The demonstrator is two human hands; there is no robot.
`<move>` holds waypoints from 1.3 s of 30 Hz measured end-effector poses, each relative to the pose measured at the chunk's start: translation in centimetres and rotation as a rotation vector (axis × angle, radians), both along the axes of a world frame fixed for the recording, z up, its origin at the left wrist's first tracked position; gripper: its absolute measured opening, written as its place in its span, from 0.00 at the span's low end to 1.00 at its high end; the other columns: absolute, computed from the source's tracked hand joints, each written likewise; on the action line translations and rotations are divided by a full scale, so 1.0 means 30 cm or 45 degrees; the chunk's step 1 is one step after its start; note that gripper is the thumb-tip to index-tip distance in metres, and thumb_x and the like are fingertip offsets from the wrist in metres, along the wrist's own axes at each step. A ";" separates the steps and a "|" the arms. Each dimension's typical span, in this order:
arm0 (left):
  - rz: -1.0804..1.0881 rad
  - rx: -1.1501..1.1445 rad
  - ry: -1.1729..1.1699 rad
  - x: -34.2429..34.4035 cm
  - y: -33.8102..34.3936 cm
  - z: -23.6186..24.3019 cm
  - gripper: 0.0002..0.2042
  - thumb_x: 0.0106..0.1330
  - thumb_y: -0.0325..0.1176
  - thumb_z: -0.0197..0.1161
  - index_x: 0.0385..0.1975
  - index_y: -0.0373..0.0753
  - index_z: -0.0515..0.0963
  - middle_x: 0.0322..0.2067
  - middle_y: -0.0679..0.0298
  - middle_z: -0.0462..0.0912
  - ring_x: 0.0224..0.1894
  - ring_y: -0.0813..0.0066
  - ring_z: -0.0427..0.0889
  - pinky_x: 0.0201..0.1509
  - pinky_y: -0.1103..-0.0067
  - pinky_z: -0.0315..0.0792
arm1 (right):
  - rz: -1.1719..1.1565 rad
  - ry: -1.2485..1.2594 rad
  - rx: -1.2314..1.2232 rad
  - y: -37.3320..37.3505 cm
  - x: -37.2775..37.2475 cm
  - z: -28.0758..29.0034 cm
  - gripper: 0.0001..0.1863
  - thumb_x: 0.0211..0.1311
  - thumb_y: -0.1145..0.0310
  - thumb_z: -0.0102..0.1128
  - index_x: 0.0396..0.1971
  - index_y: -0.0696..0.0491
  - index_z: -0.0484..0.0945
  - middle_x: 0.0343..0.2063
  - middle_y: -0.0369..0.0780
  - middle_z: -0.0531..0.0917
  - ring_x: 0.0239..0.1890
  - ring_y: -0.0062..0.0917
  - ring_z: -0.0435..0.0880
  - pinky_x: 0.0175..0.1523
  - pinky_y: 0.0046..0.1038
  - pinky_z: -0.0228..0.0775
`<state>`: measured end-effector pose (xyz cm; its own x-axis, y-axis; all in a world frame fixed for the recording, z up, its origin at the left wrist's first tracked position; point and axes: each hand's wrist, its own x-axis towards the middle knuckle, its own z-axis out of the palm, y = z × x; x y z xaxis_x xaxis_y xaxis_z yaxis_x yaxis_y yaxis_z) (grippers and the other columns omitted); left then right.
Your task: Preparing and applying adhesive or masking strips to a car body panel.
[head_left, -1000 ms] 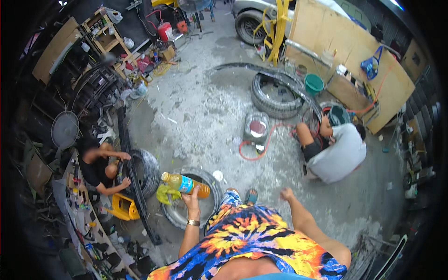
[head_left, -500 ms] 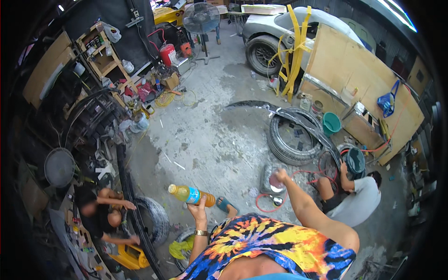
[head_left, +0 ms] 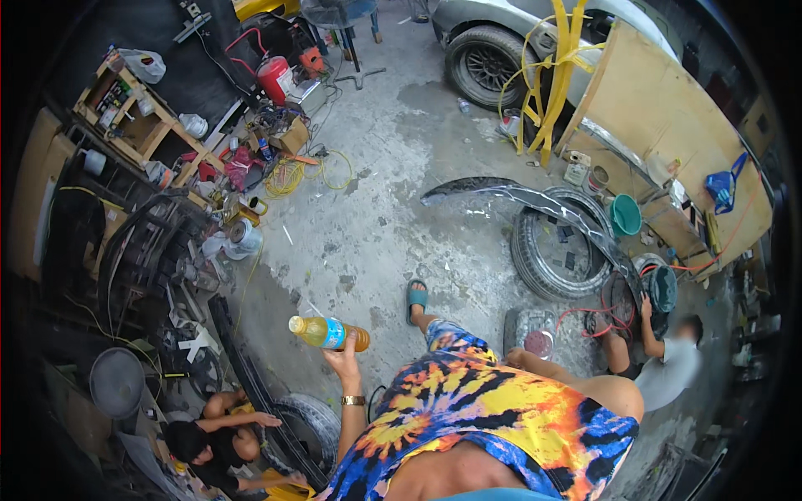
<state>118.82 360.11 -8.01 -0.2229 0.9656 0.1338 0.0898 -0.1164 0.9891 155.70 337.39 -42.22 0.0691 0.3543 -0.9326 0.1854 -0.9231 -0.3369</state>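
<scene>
My left hand (head_left: 342,355) is wrapped round a clear plastic bottle (head_left: 328,333) with a blue label and yellow-brown liquid inside. The bottle lies almost level, its pale cap end to the left. A gold-coloured watch (head_left: 352,401) is on my left wrist. Close to my tie-dye shirt, my right hand (head_left: 516,360) hangs low, its fingers partly hidden and hard to make out. Beside it, a reddish round thing (head_left: 539,342) appears against a grey container (head_left: 526,321) on the floor. My foot in a teal slipper (head_left: 417,299) is ahead of me.
Co-workers crouch at the lower left (head_left: 205,442) and right (head_left: 668,363), each at a long black strip (head_left: 251,376) (head_left: 535,200). Tyres (head_left: 543,288) lie under the strips. A silver car (head_left: 501,50), wooden board (head_left: 668,142), green bucket (head_left: 625,215) and fire extinguisher (head_left: 274,79) stand farther off.
I have stepped forward, and my slippered foot is farther ahead. My right hand has dropped in toward my body. The bottle stays in my left hand. The view has tilted down.
</scene>
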 end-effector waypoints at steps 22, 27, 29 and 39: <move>-0.362 -0.036 -0.037 0.520 2.289 0.299 0.28 0.55 0.25 0.73 0.54 0.32 0.66 0.47 0.61 0.76 0.48 0.72 0.76 0.56 0.73 0.70 | -0.382 -0.242 0.863 2.543 0.514 0.448 0.22 0.58 0.65 0.61 0.51 0.58 0.74 0.29 0.44 0.84 0.28 0.29 0.85 0.33 0.31 0.77; -0.690 -0.050 0.069 0.733 2.828 0.340 0.28 0.54 0.26 0.74 0.53 0.34 0.67 0.46 0.61 0.77 0.46 0.72 0.78 0.53 0.74 0.73 | -0.914 0.066 0.297 2.392 0.509 0.358 0.15 0.60 0.66 0.58 0.45 0.54 0.75 0.26 0.43 0.82 0.25 0.31 0.83 0.28 0.33 0.77; -0.767 -0.021 0.122 0.837 3.005 0.338 0.28 0.53 0.27 0.74 0.53 0.34 0.67 0.46 0.61 0.77 0.46 0.72 0.78 0.53 0.73 0.73 | -1.015 -0.058 0.329 2.358 0.440 0.345 0.14 0.61 0.66 0.57 0.45 0.54 0.75 0.30 0.46 0.83 0.29 0.37 0.85 0.30 0.39 0.78; -0.951 -0.007 0.275 1.566 3.630 0.286 0.27 0.53 0.28 0.74 0.52 0.34 0.68 0.45 0.61 0.79 0.47 0.72 0.79 0.55 0.73 0.73 | -1.024 0.502 1.474 2.812 0.776 0.344 0.11 0.60 0.65 0.62 0.38 0.55 0.81 0.29 0.42 0.84 0.30 0.29 0.83 0.35 0.32 0.76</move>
